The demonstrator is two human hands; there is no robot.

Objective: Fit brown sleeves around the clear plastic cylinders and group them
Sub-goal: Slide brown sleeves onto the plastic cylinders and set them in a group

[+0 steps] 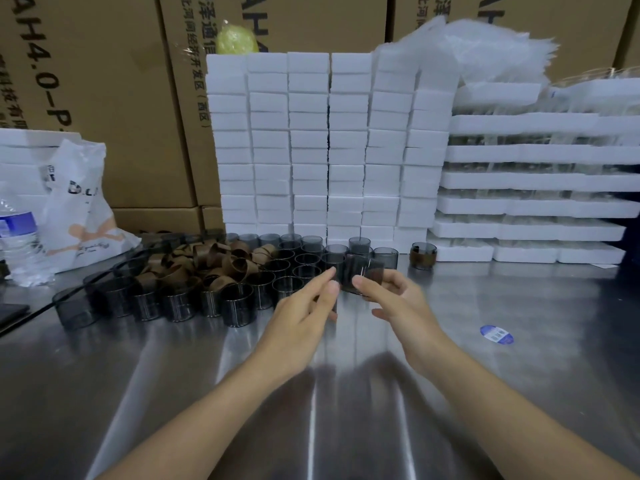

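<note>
Stainless-steel table (346,393), brushed and reflective, fills the near field, and both forearms reach in over it from the lower edge.

Left grip (304,306): forefinger and thumb extended, with their tips against the left side of a smoky clear cylinder (349,271) held just above the table at centre. Whether they pinch its wall cannot be told.

Right grip (391,299): thumb on the near face of the same cylinder and fingers curled round its right side. A brown sleeve (375,274) sits at the cylinder's right end under those fingers. How far it is seated cannot be told.

A blue oval sticker (496,334) lies flat on the table to the right, well apart from the grips.

Left of the grips, bare cylinders (239,306) stand upright in close rows. Behind them lies a loose heap of brown sleeves (214,265). More bare cylinders stand directly beyond the held one.

One sleeved cylinder (423,256) stands alone to the right, near the foam trays.

At far left are a water bottle (17,233) and a white plastic bag (79,209).

At the back is a wall of stacked white foam blocks (329,150), with stacked foam trays (536,181) to its right. Crumpled clear plastic film (485,50) lies on top. Printed cardboard cartons (104,81) stand behind everything.
</note>
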